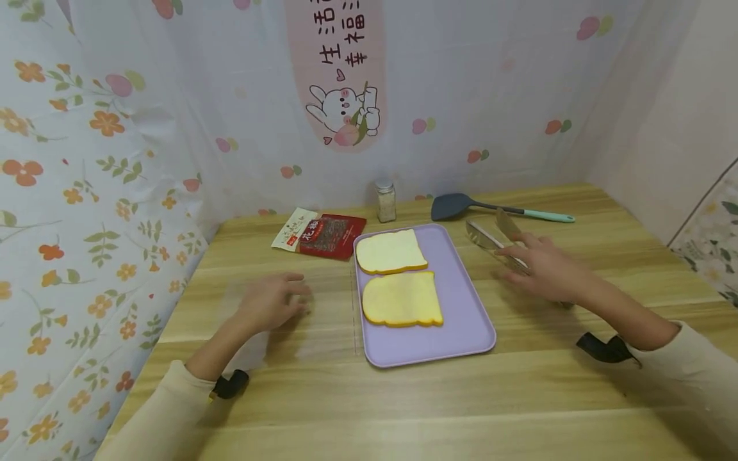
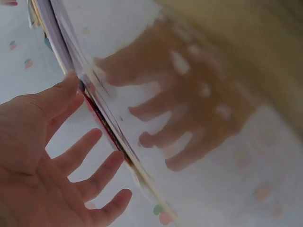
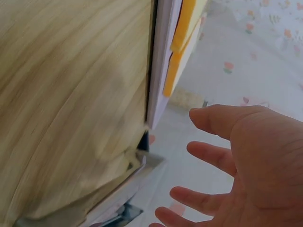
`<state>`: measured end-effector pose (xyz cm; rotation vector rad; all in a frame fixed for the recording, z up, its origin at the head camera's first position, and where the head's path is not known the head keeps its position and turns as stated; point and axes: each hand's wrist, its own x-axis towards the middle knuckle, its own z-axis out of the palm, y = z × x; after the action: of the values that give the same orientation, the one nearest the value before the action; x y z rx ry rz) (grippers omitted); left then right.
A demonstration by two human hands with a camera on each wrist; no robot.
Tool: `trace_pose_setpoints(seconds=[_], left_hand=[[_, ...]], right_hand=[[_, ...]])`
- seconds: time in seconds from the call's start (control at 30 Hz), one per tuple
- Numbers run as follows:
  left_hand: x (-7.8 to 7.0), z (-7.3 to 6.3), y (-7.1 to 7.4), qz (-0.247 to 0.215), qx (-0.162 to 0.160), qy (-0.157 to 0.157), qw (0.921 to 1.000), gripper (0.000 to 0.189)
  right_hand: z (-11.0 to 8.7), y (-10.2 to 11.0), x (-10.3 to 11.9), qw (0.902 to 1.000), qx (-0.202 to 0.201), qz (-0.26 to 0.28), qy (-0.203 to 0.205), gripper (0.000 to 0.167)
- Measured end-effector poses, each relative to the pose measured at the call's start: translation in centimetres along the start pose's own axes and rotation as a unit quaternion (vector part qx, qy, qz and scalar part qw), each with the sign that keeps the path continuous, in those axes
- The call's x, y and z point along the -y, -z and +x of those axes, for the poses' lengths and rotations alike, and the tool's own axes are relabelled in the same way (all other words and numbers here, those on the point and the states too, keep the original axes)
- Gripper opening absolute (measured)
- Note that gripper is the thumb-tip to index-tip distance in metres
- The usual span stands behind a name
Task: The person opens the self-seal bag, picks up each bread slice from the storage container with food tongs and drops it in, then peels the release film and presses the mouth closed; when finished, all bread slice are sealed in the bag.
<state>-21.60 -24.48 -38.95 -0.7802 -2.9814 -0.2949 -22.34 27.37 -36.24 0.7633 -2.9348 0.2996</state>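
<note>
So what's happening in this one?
A person's right hand is open over the tongs, not gripping them. The left hand hovers open over the table, left of the lilac tray, holding nothing. Two bread slices lie on the tray; a packet, jar and spatula lie or stand farther back.

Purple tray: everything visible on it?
The light purple tray is rectangular with rounded corners and a low raised rim; it looks like plastic. It lies flat on the wood-patterned table, its length running away from the person. A far bread slice and a near bread slice lie on it toward its left side, leaving the right strip and near end bare. Neither the left hand nor the right hand touches it.
</note>
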Motion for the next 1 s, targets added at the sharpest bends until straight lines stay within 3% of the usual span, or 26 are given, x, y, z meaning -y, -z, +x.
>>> trace_pose_setpoints(seconds=[0.2,0.47,0.77,1.0], left_hand=[[-0.3,0.3,-0.3,-0.009,0.031,0.001,0.9995,0.024],[-0.5,0.2,-0.2,-0.016,0.036,0.012,0.9992,0.019],[-0.6,0.2,-0.3,-0.014,0.034,0.033,0.9988,0.012],[-0.7,0.4,-0.2,-0.021,0.033,0.035,0.9986,0.007]], right_hand=[[0.5,-0.2,1.4,0.9996,0.002,0.02,0.019,0.044],[1.6,-0.6,4.1,0.9968,0.025,0.065,0.039,0.044],[3.9,-1.5,8.0,0.9886,0.024,0.08,0.125,0.039],[6.4,-2.5,12.1,0.9743,0.083,0.093,0.187,0.04]])
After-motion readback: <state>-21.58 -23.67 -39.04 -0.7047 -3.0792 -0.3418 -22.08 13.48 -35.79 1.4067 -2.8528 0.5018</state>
